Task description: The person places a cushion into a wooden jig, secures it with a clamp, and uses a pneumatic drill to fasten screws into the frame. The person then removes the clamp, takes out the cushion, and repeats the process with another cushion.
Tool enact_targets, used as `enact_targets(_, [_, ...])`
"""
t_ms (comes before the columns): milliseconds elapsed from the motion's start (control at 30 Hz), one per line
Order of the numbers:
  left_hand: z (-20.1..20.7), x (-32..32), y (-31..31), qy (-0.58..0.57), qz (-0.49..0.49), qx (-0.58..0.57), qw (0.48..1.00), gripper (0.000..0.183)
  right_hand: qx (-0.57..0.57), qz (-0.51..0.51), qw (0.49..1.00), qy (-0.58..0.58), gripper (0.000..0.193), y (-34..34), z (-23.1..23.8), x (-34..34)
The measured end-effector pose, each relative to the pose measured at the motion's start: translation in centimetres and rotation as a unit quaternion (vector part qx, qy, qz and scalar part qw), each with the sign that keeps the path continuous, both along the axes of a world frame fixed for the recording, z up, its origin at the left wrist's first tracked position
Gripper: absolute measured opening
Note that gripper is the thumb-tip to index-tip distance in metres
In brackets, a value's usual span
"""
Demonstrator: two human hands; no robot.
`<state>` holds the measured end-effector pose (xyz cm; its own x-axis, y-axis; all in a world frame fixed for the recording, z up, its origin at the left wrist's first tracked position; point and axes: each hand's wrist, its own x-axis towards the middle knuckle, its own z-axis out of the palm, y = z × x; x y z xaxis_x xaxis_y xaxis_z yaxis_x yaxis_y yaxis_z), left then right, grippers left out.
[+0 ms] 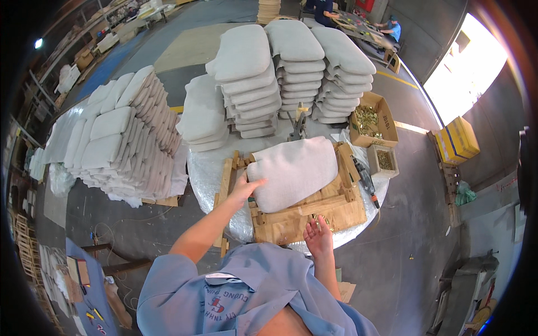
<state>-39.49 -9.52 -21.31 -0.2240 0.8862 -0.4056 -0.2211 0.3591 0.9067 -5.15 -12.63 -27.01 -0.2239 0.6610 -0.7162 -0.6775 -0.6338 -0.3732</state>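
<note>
A grey padded seat cushion [291, 171] lies tilted on a wooden frame jig [314, 215] on a round, plastic-covered table [206, 173]. My left hand [245, 189] rests flat against the cushion's left edge, fingers spread. My right hand [319, 235] hangs at the jig's near edge, fingers loosely apart and pointing at the wood, holding nothing. Past the cushion, stacks of the same grey cushions [280, 73] stand on the far half of the table.
A power tool [364, 179] lies at the jig's right side. Two cardboard boxes of small metal parts [370, 120] sit at the table's right. More cushions [126, 134] pile on a pallet to the left. Other people work at a bench [358, 25] far behind.
</note>
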Motion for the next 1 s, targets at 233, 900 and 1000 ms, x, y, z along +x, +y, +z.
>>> enact_targets(233, [-5.9,4.0,-1.1,-0.096,0.078,-0.008,0.992,0.084,0.022,0.048,0.999,0.010,0.031,0.8,1.6,-0.6])
enact_targets(900, [7.0,-4.3,-23.4,-0.201,0.290,0.020,0.936,0.077,0.035,0.111,0.986,-0.122,0.033,1.5,-2.2,-3.8])
enact_targets(1000, [5.8,-4.4,-26.9,-0.207,0.380,0.053,0.900,0.075,0.051,0.145,0.983,-0.104,0.032,3.3,-1.9,-5.6])
